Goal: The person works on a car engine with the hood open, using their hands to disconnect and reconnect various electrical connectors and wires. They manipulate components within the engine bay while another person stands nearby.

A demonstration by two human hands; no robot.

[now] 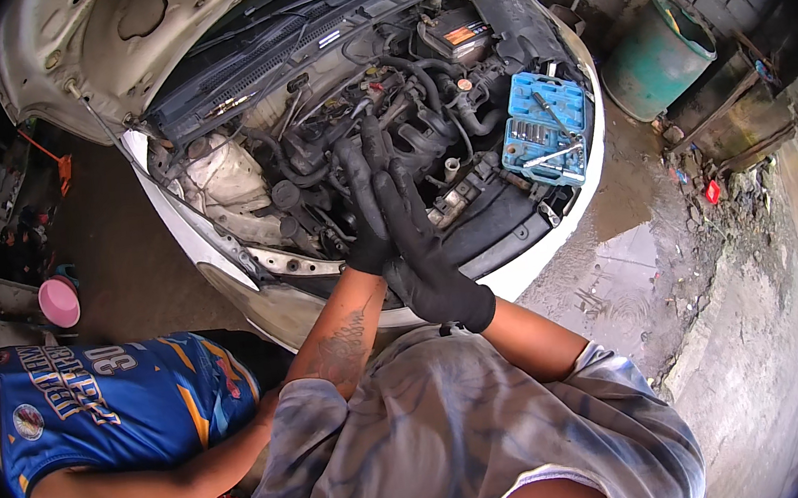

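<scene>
Both of my hands wear black gloves and are raised over the front of a car's engine bay (309,151). My left hand (364,204) has its fingers stretched out, pointing toward the engine. Against it lies my right hand (423,246), its fingers also extended and its heel near my left wrist. The gloved hands touch and partly overlap, so where one's fingers end is hard to make out. I see no tool in either hand. Behind the fingertips lie dark engine hoses and the intake parts (415,134).
A blue socket set case (529,134) lies open on the bay's right side, with a ratchet on it. The battery (458,36) is at the back. A raised hood (81,49) stands on a prop rod. Another person in a blue jersey (111,400) is at my left. A green drum (658,57) stands right.
</scene>
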